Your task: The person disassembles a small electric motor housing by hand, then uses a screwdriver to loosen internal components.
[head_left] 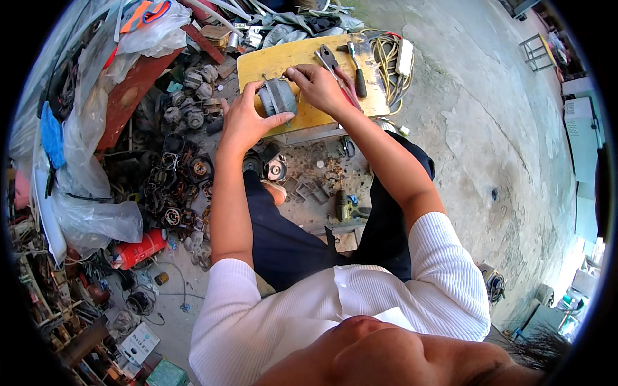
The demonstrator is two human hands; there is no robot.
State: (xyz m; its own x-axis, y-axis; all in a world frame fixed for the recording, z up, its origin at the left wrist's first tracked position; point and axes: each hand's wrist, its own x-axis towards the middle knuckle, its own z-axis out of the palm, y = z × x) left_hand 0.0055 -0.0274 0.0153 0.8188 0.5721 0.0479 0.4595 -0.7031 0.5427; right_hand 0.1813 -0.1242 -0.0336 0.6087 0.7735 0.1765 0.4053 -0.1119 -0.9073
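In the head view, the left grip [248, 121] clasps a grey metal part [278, 96] over the left side of the yellow bench [257, 63]. The right grip [317, 87] bunches near the part's top; whether it pinches anything, I cannot tell.

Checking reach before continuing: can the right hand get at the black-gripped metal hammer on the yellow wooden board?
Probably yes: the hammer lies uncovered, just right of the right hand, with only red-handled metal pliers between them, though that hand is currently at the grey metal cylinder.
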